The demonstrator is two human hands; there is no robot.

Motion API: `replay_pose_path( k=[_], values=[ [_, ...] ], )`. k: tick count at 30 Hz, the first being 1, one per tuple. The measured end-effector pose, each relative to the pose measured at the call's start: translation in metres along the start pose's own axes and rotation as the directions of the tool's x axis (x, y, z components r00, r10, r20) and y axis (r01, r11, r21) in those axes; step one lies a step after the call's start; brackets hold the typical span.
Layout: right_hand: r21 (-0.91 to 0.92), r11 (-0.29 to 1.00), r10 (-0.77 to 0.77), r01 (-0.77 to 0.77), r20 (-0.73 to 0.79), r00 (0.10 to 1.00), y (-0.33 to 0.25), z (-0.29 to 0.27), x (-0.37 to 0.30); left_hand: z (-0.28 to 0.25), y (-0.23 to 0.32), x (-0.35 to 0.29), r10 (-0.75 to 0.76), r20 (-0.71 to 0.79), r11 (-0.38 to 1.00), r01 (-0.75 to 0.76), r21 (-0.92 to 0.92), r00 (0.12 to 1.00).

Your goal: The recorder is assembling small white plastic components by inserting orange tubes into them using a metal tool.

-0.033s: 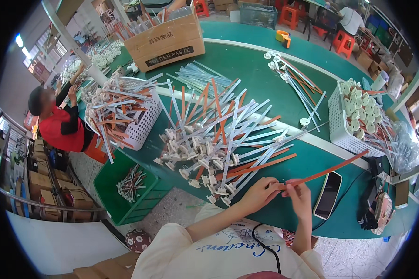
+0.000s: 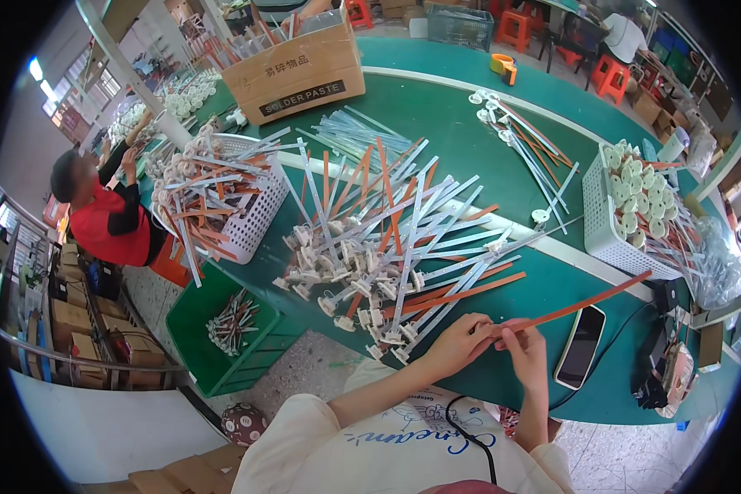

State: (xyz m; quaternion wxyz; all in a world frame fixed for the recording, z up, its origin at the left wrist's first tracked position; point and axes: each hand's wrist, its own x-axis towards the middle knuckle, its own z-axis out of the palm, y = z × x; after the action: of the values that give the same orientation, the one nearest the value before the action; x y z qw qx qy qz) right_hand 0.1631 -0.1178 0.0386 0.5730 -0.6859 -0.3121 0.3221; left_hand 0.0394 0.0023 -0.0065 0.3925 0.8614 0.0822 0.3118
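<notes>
An orange-brown flat strip [image 2: 589,303] slants up and right from my hands over the green table. My right hand [image 2: 525,350] pinches the strip close to its near end. Fingers closed, my left hand [image 2: 463,342] meets the right at that same end; the small part between the fingertips is hidden. Just beyond my left hand lies a large heap of white and orange-brown strips [image 2: 403,230] with small white round pieces [image 2: 362,288] on their ends. A dark-screened phone [image 2: 580,346] rests on the table right of my right hand.
White perforated baskets stand at left [image 2: 259,218] and right [image 2: 605,218], filled with similar pieces. At the back are a cardboard box [image 2: 305,78], clear strips [image 2: 358,136] and orange tape [image 2: 504,66]. A green crate [image 2: 193,317] sits lower left. A person in red [image 2: 107,222] works at left.
The far end of the orange-brown strip has dipped very slightly. Both hands stay in nearly the same place, still closed at its near end.
</notes>
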Motion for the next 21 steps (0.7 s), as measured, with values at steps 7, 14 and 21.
replay_pose_path(
  k=[7,14,21],
  values=[
    [0.051,0.997,-0.059,0.061,-0.052,0.997,0.010,0.005,0.003,-0.006,0.005,0.000,-0.084,-0.051,0.988,0.077,-0.133,0.995],
    [0.101,0.995,0.000,0.010,-0.091,0.996,0.020,0.013,0.001,-0.004,0.002,-0.002,-0.141,-0.065,0.980,0.130,-0.148,0.988],
    [0.112,0.986,-0.106,0.127,-0.171,0.979,0.036,0.019,-0.005,-0.003,0.002,0.000,-0.131,-0.082,0.985,0.120,-0.125,0.988]
  ],
)
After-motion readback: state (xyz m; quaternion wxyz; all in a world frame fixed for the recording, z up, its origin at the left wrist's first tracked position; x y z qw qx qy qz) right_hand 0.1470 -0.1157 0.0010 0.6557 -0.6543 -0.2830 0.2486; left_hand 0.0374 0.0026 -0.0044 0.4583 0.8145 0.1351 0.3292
